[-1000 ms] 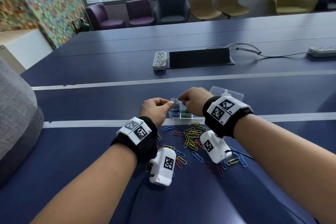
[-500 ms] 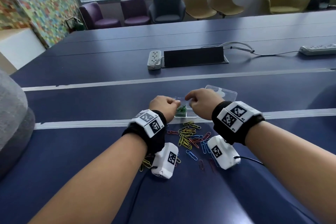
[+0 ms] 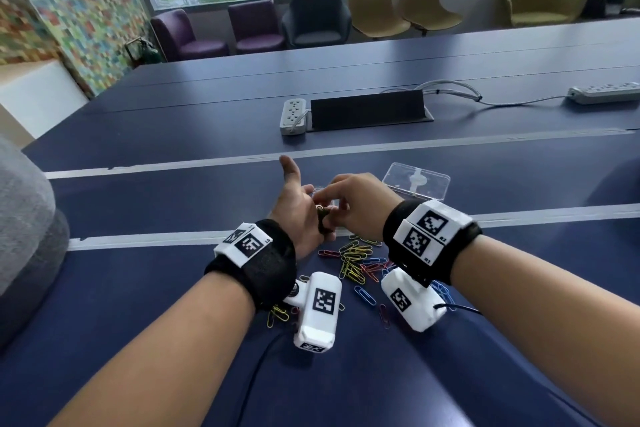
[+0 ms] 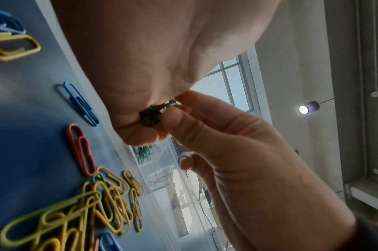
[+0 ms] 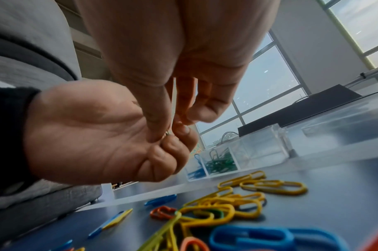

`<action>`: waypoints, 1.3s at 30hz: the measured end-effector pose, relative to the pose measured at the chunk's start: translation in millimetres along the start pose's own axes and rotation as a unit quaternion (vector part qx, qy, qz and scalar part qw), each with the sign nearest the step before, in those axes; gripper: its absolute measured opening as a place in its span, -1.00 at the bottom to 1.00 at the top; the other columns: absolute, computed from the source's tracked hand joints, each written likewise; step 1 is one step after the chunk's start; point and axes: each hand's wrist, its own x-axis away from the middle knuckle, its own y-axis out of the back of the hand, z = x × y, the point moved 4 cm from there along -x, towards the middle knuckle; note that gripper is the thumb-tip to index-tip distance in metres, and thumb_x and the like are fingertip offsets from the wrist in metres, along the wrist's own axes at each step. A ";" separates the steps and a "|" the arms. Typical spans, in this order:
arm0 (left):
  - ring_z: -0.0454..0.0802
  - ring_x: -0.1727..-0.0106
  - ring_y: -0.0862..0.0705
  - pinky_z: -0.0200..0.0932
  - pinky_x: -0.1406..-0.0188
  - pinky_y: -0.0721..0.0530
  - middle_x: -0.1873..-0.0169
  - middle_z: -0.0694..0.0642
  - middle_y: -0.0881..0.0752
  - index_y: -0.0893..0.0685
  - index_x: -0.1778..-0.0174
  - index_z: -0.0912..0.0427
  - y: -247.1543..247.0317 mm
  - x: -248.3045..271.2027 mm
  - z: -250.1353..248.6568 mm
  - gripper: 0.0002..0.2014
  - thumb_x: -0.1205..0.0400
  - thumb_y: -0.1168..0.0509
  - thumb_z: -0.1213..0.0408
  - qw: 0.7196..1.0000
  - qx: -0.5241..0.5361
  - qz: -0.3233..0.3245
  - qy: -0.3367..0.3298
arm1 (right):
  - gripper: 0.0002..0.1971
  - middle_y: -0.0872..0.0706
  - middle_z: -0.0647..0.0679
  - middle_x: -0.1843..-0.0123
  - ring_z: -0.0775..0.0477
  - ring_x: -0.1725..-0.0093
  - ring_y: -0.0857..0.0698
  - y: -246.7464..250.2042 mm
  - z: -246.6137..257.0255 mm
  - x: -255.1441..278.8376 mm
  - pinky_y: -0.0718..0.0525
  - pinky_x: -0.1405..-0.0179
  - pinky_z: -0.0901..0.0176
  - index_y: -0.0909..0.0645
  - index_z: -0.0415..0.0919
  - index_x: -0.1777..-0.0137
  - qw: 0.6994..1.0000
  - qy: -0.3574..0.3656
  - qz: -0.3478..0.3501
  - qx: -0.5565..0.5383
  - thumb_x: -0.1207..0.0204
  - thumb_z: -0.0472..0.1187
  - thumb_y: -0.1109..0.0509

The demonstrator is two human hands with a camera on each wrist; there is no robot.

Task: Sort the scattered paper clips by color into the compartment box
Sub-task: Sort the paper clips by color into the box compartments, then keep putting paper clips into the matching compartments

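Green paper clips (image 4: 149,117): a small bunch cupped in the left hand (image 3: 297,210), palm turned up, lower fingers curled round them, thumb pointing up and away. Right hand (image 3: 356,203): thumb and forefinger tips (image 5: 160,134) pinch into that bunch, touching the left palm.

Change: half a second ago both hands were knuckles-up over the box; the left hand has since rolled palm-up, and the hands meet just nearer than the box.

Compartment box (image 5: 243,152): clear plastic, on the blue table (image 3: 173,340) just beyond the hands. One compartment holds green clips, its neighbour blue clips; the next looks bare. Clear lid (image 3: 417,180) lies beside it.

Loose clips (image 3: 356,262): yellow, blue and red-orange, scattered on the table below both wrists.
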 end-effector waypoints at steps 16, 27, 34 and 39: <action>0.23 0.12 -0.62 0.01 0.25 -0.62 0.11 0.29 -0.57 -0.27 -0.46 0.07 10.3 2.5 -13.5 -0.21 -0.52 0.22 -0.45 0.992 -0.023 -0.107 -0.056 | -0.86 -0.84 0.02 0.15 0.01 0.12 -0.73 14.3 -19.8 -19.3 -0.68 -0.11 0.13 -0.81 -0.03 0.12 0.994 -0.077 -0.074 0.003 -0.45 -0.26 -0.43; -0.09 0.32 -0.52 -0.27 0.38 -0.47 0.29 -0.01 -0.56 -0.58 0.02 0.09 39.9 14.6 -22.7 -0.95 -0.64 -0.26 0.25 0.844 -0.516 -0.117 -0.093 | -0.85 -0.82 -0.08 -0.01 -0.13 -0.01 -0.75 -1.1 -25.8 -29.2 -0.71 -0.07 0.13 -0.80 -0.05 0.02 0.987 -0.131 0.020 0.093 -0.44 -0.14 -0.47; -0.08 0.08 -0.63 -0.25 0.00 -0.56 0.19 -0.04 -0.67 -0.68 0.03 0.07 52.9 22.0 -14.1 -0.86 -0.52 -0.43 0.27 0.745 -0.658 -0.096 -0.053 | -0.80 -0.84 -0.12 0.03 -0.17 -0.01 -0.77 -1.8 -13.2 -28.5 -0.72 -0.10 0.08 -0.82 -0.14 0.07 0.990 -0.095 0.043 0.097 -0.46 -0.31 -0.36; -0.02 -0.09 -0.70 -0.20 -0.15 -0.62 0.00 0.03 -0.76 -0.74 -0.06 0.05 47.9 20.3 -17.4 -0.75 -0.48 -0.47 0.32 0.705 -0.701 -0.091 -0.053 | -0.72 -0.81 -0.08 -0.06 -0.15 -0.06 -0.75 6.7 -5.3 -22.0 -0.69 -0.16 0.08 -0.79 -0.10 -0.06 0.992 -0.072 0.014 0.104 -0.53 -0.31 -0.26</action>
